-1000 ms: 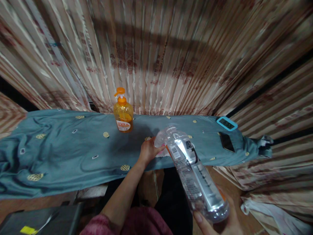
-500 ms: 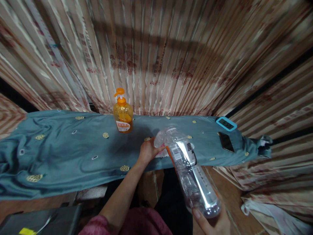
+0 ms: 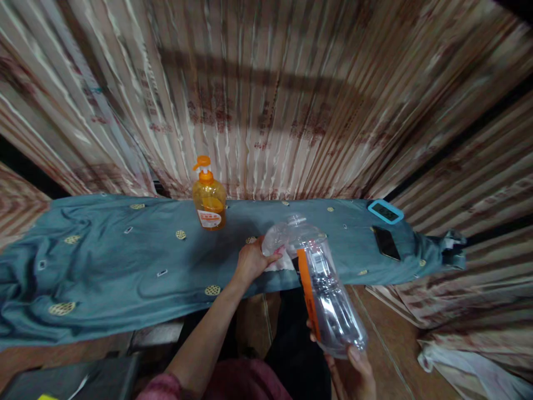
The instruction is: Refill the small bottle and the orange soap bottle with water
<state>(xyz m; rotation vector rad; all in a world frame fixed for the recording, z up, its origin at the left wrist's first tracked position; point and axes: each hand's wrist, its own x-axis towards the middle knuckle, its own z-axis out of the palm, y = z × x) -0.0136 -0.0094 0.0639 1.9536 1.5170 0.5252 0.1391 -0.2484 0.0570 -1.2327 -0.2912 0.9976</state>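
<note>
My right hand (image 3: 352, 372) is wrapped round the base of a large, clear plastic bottle (image 3: 328, 294) with an orange label strip. The bottle is tilted, its neck pointing away from me over the cloth. My left hand (image 3: 252, 261) grips a clear, rounded plastic item (image 3: 273, 238) beside the bottle's shoulder. White and pink material shows under the left thumb; the exact kind of item is not clear. Further back on the left stands an orange pump bottle (image 3: 209, 203), partly filled with amber liquid.
A teal cloth with pineapple prints (image 3: 145, 266) covers the narrow table. At its right lie a blue-framed digital clock (image 3: 386, 211) and a dark phone (image 3: 386, 243). A patterned curtain (image 3: 250, 111) hangs behind. A dark surface (image 3: 108, 372) is at the lower left.
My right hand has turned the large bottle about its length, so the orange strip now faces me more. The bottle's base has shifted slightly left and up. My left hand stays nearly in place.
</note>
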